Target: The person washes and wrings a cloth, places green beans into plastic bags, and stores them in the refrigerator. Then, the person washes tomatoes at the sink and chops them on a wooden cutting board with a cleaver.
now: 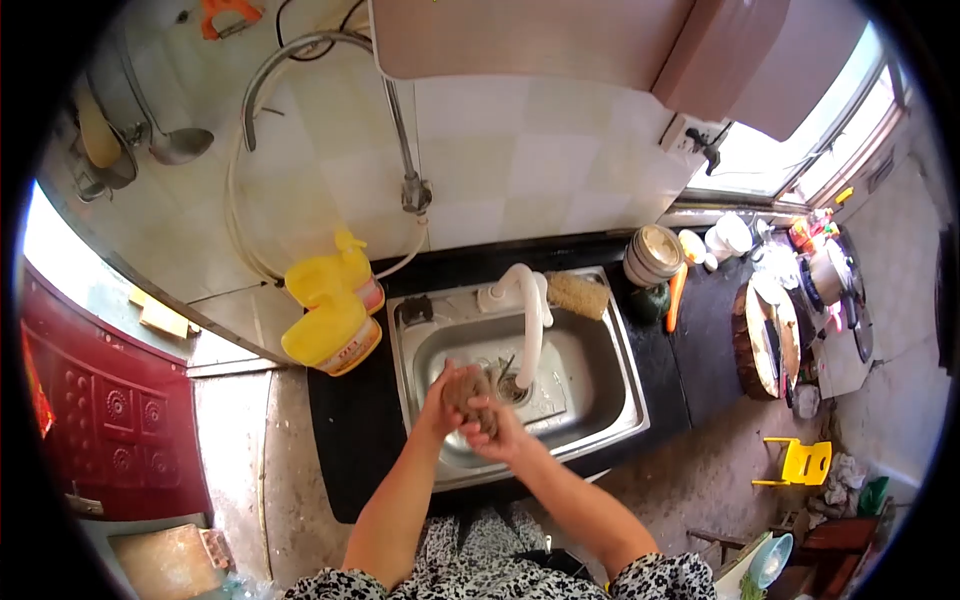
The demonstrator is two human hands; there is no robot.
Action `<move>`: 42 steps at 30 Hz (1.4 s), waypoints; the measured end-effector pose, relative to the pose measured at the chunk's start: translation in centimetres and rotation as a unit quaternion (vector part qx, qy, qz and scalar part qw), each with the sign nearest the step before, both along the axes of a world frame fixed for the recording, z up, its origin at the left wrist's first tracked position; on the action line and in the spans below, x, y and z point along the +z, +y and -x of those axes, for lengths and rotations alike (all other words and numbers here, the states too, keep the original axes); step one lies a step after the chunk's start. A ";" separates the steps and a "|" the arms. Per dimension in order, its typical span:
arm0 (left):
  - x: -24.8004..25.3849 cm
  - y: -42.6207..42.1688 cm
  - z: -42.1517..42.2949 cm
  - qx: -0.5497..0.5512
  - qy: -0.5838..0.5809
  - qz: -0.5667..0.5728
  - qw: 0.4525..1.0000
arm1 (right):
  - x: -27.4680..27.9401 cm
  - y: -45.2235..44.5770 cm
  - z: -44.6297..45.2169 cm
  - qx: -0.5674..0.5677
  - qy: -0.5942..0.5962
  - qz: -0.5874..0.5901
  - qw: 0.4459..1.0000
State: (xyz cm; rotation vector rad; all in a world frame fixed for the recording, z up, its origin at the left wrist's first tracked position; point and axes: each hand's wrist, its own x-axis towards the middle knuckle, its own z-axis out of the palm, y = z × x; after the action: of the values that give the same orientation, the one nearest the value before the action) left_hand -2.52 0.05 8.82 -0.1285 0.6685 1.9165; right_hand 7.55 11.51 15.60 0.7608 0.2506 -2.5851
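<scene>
- Prob. mid-job: brown lump point(466, 389) in hand over L part of sink point(585, 355), not yet set down; can't tell how clean, or if tap point(531, 325) runs.
- Grip: L hand point(440, 402) & R hand point(496, 432) both cupped round lump, fingers curled.
- Forearms reach fwd, converging nr tap.

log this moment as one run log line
left hand: holding brown lump | right hand: holding brown lump | place: over sink | nearby: white tap
</scene>
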 end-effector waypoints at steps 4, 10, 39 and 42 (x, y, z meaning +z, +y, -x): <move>5.2 0.2 -0.6 -0.006 0.057 -0.103 0.993 | -1.2 -1.5 -1.5 0.016 0.049 0.093 0.994; 4.6 2.5 -1.5 -0.032 0.294 0.259 0.919 | 0.6 -0.4 -1.9 0.121 0.008 -0.194 0.973; 6.4 -14.5 -7.1 0.359 0.001 0.219 0.907 | -0.1 7.0 2.1 0.189 0.219 -0.816 0.501; 6.5 -18.6 -6.9 0.389 0.029 0.190 0.901 | 1.0 -1.1 2.6 0.286 0.282 -0.625 0.669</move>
State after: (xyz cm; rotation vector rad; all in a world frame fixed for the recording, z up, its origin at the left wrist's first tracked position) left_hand 4.34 -18.57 15.31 -0.6740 1.1470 2.5221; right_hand 4.93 10.37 16.60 0.0823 2.1728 -1.6184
